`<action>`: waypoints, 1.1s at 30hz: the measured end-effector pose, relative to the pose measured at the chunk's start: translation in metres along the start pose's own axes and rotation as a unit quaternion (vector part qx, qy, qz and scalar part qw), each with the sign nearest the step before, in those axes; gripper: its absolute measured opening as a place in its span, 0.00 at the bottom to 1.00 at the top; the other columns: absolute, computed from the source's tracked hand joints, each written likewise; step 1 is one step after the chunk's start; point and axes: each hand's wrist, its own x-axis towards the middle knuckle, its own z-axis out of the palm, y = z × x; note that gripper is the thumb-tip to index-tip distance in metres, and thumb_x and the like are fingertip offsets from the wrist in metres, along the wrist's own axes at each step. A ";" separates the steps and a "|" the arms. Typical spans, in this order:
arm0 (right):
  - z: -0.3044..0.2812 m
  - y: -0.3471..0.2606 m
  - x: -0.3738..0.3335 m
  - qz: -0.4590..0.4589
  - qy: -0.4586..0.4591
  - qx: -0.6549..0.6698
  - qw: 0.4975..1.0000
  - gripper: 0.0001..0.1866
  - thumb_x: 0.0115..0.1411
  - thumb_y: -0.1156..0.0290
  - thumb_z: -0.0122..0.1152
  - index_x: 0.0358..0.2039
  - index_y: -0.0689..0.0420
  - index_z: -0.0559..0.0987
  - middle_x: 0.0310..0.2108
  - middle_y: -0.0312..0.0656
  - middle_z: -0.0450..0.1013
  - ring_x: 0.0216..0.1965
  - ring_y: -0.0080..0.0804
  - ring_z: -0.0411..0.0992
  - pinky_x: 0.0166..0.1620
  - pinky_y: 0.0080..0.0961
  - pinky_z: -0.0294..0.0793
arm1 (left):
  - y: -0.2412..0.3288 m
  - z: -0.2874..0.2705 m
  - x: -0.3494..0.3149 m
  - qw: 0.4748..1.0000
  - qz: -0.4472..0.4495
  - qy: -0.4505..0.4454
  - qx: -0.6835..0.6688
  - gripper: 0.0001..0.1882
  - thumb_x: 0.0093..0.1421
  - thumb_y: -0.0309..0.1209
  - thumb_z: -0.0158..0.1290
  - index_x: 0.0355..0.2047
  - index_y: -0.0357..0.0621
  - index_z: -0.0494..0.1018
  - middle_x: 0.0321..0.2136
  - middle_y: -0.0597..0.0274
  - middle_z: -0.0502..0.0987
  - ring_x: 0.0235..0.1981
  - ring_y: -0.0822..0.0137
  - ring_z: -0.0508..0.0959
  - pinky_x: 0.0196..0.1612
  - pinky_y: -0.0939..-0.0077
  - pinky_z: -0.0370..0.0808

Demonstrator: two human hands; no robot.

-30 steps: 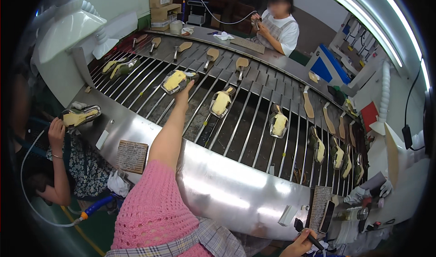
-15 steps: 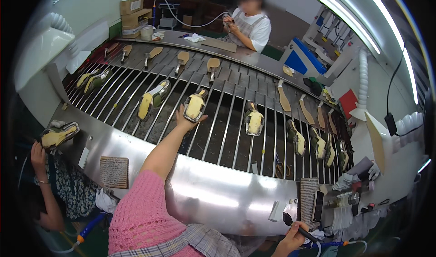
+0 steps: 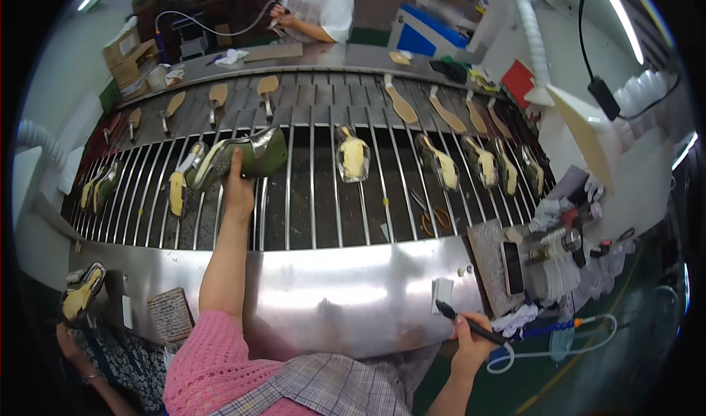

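Leftward along the metal bars point(image 3: 290, 195), a left hand point(image 3: 238, 188) holds a glossy green shoe point(image 3: 266, 156) banded in silver, its fingers closed on it but mostly hidden, well apart from a yellow-bottomed shoe point(image 3: 354, 158) at right. Beyond the polished steel bench's point(image 3: 331, 283) curved near edge, the right hand's point(image 3: 471, 340) closed fingers grip a slim black tool point(image 3: 490, 333). A pale tub point(image 3: 157, 77) stands far left, contents indiscernible.

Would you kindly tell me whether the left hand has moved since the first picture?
Yes: the left hand has moved right along the rack, closer to the lone middle shoe, and holds a green shoe.
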 end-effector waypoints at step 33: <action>0.021 0.045 -0.007 -0.208 0.000 -0.211 0.955 0.10 0.51 0.72 0.70 0.33 0.60 0.79 0.29 0.39 0.75 0.28 0.33 0.69 0.32 0.25 0.67 | -0.082 0.009 -0.338 0.881 0.133 -0.410 0.197 0.48 0.44 0.33 0.71 0.60 0.41 0.54 0.57 0.44 0.64 0.60 0.50 0.65 0.65 0.47 0.55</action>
